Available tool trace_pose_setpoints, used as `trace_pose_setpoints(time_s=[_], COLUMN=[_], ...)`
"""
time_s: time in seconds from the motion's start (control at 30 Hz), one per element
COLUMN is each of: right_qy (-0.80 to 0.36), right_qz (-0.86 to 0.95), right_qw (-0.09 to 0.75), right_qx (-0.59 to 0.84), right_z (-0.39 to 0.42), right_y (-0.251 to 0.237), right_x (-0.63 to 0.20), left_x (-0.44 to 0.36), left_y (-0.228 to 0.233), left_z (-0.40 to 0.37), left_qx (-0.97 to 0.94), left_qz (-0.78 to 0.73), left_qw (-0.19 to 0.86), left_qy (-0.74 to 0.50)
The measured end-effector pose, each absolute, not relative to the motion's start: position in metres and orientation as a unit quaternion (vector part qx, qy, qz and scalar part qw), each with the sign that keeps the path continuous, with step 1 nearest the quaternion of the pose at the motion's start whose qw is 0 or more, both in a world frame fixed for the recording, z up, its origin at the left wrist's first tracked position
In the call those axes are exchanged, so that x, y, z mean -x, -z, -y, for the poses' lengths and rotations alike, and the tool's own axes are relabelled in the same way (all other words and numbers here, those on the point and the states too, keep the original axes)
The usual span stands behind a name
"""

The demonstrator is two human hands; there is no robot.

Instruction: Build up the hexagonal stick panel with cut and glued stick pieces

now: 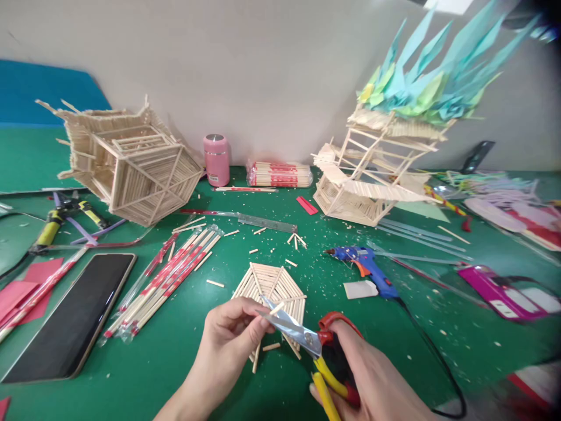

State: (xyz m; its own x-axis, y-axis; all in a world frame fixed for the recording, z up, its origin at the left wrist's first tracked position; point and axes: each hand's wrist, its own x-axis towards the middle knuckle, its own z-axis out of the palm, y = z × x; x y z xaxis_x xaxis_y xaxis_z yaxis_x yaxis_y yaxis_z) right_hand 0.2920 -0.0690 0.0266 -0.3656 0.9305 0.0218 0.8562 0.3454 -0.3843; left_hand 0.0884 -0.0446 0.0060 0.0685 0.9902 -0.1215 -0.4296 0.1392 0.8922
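Note:
My right hand point(372, 380) grips red-and-yellow-handled snips point(307, 338), their blades apart around a thin wooden stick point(277, 308). My left hand point(232, 336) pinches that stick by its near end. Both hands hover just above a small hexagonal panel of glued sticks point(274, 286) lying flat on the green mat point(280, 374). A short cut piece point(272, 347) lies beside the panel.
A blue glue gun point(368, 266) with its black cord lies right of the panel. Packs of chopsticks point(166, 280), a phone point(74, 316), a ruler point(267, 221), pliers point(52, 225), a pink cup point(216, 159) and two stick houses point(131, 164) point(372, 175) stand around.

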Motion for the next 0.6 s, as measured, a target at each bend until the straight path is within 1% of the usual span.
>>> trace_pose_setpoints(time_s=[0.2,0.43,0.6], right_qy=[-0.196,-0.255,-0.297], right_qz=[0.786,0.750,0.742], right_qw=[0.108,0.068,0.054], right_qx=[0.577,0.607,0.599], right_z=[0.0675,0.0716,0.0748], right_y=[-0.0233,-0.0176,-0.0169], right_x=[-0.2908,-0.2916,-0.2933], left_x=[-0.0875,-0.0870,-0.0866], left_y=[-0.0094,-0.0076,-0.0049], left_z=[0.0455,0.0485,0.0492], left_qx=[-0.393,-0.437,-0.473], left_qz=[-0.398,-0.396,-0.407], left_qw=[0.617,0.584,0.547], left_qy=[-0.553,-0.557,-0.559])
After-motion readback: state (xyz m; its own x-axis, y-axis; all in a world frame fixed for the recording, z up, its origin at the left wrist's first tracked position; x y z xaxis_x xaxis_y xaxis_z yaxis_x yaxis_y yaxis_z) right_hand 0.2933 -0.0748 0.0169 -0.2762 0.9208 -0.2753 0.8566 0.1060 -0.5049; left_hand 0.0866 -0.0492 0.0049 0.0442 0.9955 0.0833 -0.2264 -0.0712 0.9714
